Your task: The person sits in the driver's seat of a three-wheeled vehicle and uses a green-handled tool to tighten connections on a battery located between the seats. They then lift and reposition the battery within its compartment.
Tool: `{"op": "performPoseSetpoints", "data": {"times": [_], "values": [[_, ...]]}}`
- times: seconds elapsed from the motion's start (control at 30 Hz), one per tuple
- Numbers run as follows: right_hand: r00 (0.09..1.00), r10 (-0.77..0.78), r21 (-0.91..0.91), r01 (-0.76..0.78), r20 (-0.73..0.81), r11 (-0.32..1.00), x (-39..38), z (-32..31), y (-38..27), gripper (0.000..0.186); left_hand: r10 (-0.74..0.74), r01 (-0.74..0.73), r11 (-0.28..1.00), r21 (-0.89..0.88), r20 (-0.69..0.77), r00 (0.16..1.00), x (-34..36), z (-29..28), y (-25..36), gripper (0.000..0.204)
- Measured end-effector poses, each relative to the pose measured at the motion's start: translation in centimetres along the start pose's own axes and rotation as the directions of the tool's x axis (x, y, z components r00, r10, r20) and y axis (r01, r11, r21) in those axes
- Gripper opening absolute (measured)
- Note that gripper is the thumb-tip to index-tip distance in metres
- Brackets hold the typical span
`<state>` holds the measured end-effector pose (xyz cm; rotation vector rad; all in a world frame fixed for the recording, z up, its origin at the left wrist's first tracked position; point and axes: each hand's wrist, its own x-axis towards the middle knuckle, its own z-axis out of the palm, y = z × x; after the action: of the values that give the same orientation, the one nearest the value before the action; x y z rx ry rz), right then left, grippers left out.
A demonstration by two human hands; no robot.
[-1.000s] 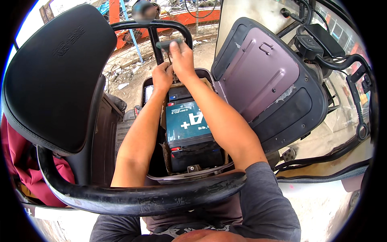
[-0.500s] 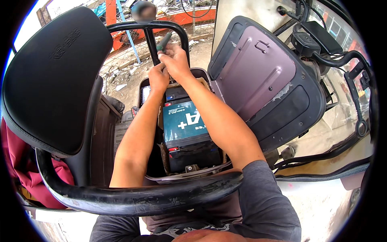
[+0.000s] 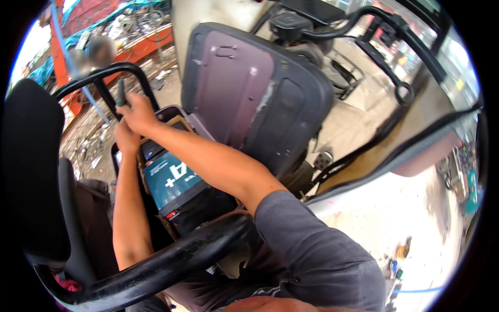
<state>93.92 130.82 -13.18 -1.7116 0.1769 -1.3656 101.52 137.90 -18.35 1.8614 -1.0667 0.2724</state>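
Observation:
My right hand [image 3: 139, 113] is closed around a dark green handled tool [image 3: 121, 93] that points upward; its working end is hidden. Just below it, my left hand [image 3: 127, 137] has its fingers closed, and what they hold cannot be made out. Both hands meet over the far end of an open battery compartment [image 3: 170, 111], close to a black tube frame. Inside lie black batteries [image 3: 200, 210], one with a teal label [image 3: 169, 179], with cardboard [image 3: 179, 124] along the sides. My right forearm crosses above them and covers part.
The raised compartment lid [image 3: 228, 88] leans to the right of the box. A black padded backrest [image 3: 36, 177] stands at left. A thick black bar [image 3: 171, 260] runs between me and the batteries. Handlebars [image 3: 358, 26] and a pedal [image 3: 323, 159] are farther right.
The whole view has swung right and tilted, so the hands, batteries and lid now sit farther left. Both hands stay together by the frame, the right still gripping the green-handled tool.

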Motion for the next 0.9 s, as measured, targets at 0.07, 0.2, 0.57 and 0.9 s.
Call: {"op": "performPoseSetpoints", "data": {"times": [0.07,0.2,0.57,0.9], "values": [[1.0,0.023,0.054,-0.022,-0.014,0.998,0.1,-0.7,0.1,0.01,0.051,-0.051,0.999,0.007,0.004,0.999,-0.1,0.3,0.1,0.029],[0.991,0.092,0.121,-0.08,-0.096,0.989,0.8,-2.1,-2.0,0.008,0.022,-0.016,0.995,-0.099,0.06,0.998,0.0,0.8,-1.6,0.041],[0.976,-0.071,0.162,0.105,-0.205,0.981,0.5,-10.6,-12.8,0.016,0.102,-0.1,0.991,-0.083,0.022,0.994,1.4,1.3,-4.6,0.04],[0.966,0.147,0.162,-0.114,-0.211,0.98,-11.5,-18.9,-20.0,0.026,0.099,-0.096,0.991,-0.09,0.029,0.995,-1.8,-0.3,1.0,0.036]]}}
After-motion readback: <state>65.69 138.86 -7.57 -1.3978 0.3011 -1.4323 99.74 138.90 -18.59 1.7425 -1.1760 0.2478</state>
